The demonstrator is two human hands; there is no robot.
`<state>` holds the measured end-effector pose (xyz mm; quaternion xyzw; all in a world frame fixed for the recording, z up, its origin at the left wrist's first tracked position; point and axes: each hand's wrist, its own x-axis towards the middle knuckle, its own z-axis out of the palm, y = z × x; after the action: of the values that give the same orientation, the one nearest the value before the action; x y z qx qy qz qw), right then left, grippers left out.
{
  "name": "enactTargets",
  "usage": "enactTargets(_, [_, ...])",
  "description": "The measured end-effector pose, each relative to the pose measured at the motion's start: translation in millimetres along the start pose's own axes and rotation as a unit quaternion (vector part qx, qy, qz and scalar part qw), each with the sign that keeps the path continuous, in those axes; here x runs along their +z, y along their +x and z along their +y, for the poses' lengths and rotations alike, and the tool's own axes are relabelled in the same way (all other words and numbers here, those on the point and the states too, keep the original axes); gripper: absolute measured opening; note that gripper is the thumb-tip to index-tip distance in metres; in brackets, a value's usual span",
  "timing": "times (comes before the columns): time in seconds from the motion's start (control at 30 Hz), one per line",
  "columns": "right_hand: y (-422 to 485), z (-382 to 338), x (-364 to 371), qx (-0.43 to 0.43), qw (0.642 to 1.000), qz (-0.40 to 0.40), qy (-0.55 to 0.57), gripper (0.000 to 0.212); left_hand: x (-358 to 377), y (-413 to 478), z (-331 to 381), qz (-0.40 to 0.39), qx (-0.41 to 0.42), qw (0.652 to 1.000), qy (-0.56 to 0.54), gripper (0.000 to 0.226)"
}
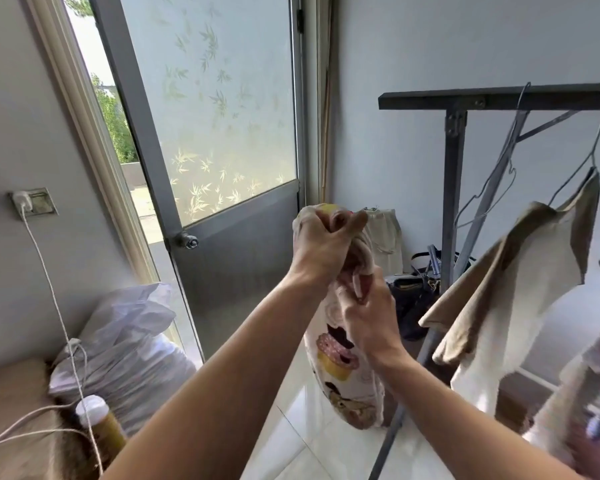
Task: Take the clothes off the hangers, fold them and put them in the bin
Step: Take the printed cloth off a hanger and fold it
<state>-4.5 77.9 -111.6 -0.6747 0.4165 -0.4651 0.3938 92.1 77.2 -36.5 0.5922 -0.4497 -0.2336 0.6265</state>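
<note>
Forearms (222, 375) rise from the bottom edge; left hand (326, 244) clamps the top of the doughnut-print garment (340, 358), right hand (368, 317) pinches just below, centre frame. Best shake it flat now, find the seams before folding.

Left hand (321, 245), right hand (368, 315) bare; forearms (243, 341) bare.

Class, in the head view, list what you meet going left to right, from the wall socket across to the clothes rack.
wall charger → door knob → printed garment → rack post → beige garment on its hanger
</note>
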Motion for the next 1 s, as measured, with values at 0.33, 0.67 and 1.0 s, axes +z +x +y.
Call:
enactTargets(0.33, [30.3, -16.6, -43.7, 0.121, 0.950, -0.033, 0.285, 0.017, -53.6, -22.9, -73.2, -0.133, -0.134, 0.980, -0.067, 0.136])
enactTargets(0.67, [38.1, -29.5, -53.7, 0.158, 0.924, -0.089, 0.336, 0.018, -53.3, -32.1, -76.9, -0.247, -0.143, 0.950, -0.131, 0.068])
enactTargets(1.0, [45.2, -14.6, -60.5, 0.200, 0.940, -0.020, 0.274, 0.028, -50.8, -37.5, -62.1, -0.190, -0.052, 0.969, -0.150, 0.046])
